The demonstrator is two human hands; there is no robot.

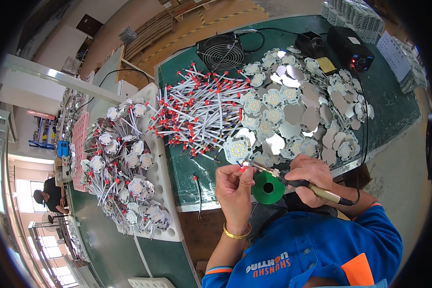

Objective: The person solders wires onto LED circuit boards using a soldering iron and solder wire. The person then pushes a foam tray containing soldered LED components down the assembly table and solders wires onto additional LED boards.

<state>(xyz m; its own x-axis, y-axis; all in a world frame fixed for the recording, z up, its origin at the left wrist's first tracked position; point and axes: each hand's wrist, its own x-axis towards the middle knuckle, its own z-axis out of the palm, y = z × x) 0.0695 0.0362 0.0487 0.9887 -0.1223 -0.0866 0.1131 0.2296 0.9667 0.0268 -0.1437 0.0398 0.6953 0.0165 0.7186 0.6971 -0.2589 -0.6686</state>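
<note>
My left hand [233, 189] is closed in a pinch on a short cable with a red collar [242, 169], just below a round LED board [237, 150] with yellowish dots. Gripped in my right hand [309, 175] is a soldering iron [327, 193], its metal tip pointing left and reaching the spot by my left fingertips. Whether the tip touches the wire or the board is too small to tell. Between my hands sits a green spool [259, 193] with a dark hole, partly hidden by my right hand.
Loose grey cables with red collars [197, 110] lie heaped beside many LED boards [273, 115]. Behind stand a black fan [221, 53] and a black control box [350, 48]. Wired boards [129, 168] crowd a white foam tray [165, 192] at left. A person [50, 194] is farther off.
</note>
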